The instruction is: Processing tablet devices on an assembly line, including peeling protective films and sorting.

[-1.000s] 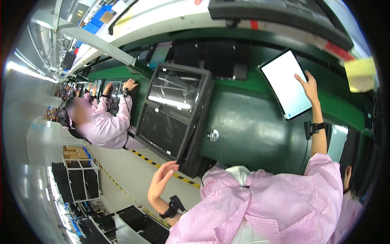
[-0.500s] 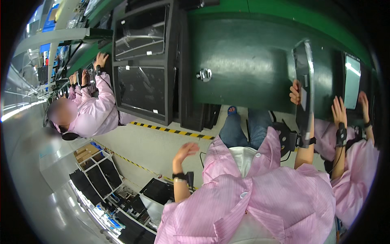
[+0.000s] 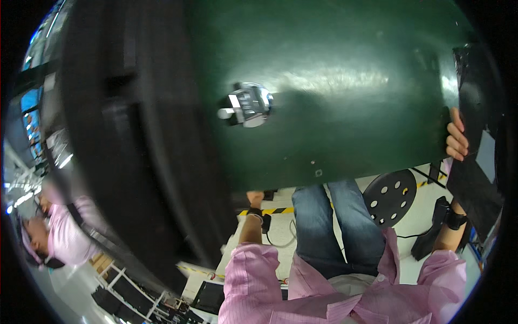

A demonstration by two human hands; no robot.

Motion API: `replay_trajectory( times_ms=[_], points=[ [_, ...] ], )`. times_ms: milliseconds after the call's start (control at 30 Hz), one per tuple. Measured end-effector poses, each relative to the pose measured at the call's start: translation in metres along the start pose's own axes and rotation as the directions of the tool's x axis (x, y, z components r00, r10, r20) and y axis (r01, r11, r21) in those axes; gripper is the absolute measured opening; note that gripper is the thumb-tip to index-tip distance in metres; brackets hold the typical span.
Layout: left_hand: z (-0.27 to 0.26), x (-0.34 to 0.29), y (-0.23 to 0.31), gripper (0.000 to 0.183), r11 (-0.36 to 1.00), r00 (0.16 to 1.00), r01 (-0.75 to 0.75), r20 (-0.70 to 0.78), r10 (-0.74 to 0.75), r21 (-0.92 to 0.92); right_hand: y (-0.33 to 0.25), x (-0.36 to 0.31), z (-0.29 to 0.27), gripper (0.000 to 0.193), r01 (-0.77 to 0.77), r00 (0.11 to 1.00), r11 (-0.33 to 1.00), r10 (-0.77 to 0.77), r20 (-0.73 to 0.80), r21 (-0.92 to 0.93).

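Note:
My right hand [image 3: 457,135] grips the edge of a dark, thin flat panel [image 3: 477,100], fingers curled over its near side. The panel stands steeply tilted at the right of the green bench and carries a pale rectangular label [image 3: 486,154]. My left hand [image 3: 255,197] is low at the bench's front edge, beside the black trays [image 3: 162,162]. Its fingers are mostly hidden, so whether it touches a tray is unclear. A small shiny silver and black object [image 3: 251,105] lies on the green bench top [image 3: 334,124].
Blurred black trays fill the left of the bench. A round black stool seat with holes [image 3: 390,197] stands below the front edge. Another person in pink [image 3: 73,224] is at far left. A white-framed rack [image 3: 129,291] stands behind on the floor.
My view has come closer to the bench and the trays. The panel in my right hand has shifted right. My left hand has gone from raised in the air to the bench edge.

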State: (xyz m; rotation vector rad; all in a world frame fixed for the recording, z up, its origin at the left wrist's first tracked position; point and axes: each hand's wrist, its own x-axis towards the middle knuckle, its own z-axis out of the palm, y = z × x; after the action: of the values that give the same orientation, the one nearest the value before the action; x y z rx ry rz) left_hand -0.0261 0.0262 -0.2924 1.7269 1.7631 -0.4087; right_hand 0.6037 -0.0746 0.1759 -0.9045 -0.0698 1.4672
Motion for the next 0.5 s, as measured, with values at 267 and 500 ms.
replay_trajectory(
  times_ms=[267,500],
  points=[
    [0.016,0.018,-0.011,0.026,0.968,0.969,-0.246,0.031,0.245,0.041,0.012,0.011,-0.018,0.023,0.019,0.999,0.987,-0.014,-0.033,0.157],
    [-0.058,-0.019,-0.02,0.025,0.99,0.951,-0.138,-0.279,0.134,0.003,0.03,0.016,0.014,0.02,-0.065,0.998,0.941,0.06,0.026,0.333]
  ],
)
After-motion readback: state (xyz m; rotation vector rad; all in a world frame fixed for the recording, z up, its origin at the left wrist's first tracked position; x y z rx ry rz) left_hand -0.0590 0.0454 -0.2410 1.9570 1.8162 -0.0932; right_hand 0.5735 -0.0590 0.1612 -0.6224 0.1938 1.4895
